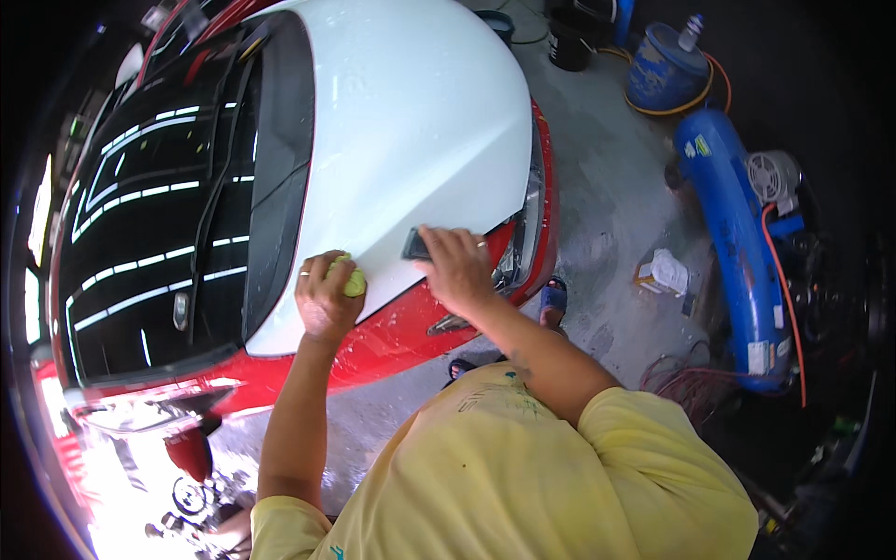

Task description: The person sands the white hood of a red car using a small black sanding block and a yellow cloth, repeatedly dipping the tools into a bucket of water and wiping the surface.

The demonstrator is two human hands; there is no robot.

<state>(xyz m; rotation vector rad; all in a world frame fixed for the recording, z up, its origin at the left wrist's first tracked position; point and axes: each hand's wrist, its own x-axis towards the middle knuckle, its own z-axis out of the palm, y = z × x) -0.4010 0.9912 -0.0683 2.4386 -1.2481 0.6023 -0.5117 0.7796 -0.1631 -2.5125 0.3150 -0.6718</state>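
A white car hood (pixel 411 112) on a red car spreads out before me. Near the hood's windshield-side corner, my left hand (pixel 324 297) is closed around a crumpled yellow-green cloth (pixel 350 277) resting on the white surface. Farther right, by the hood's near edge, my right hand (pixel 455 266) grips a small dark block (pixel 415 245) that lies against the hood. The palm covers part of the block, so its full shape is hidden. Below the hood's edge runs the red fender (pixel 392 331), speckled with whitish spots.
The dark windshield (pixel 154 233) with wipers lies to the left. A blue air compressor tank (pixel 733 233) stands on the right, with an orange hose (pixel 789 299). Beyond are a blue drum (pixel 665 70) and a black bucket (pixel 569 39). A white crumpled item (pixel 667 273) sits on the floor.
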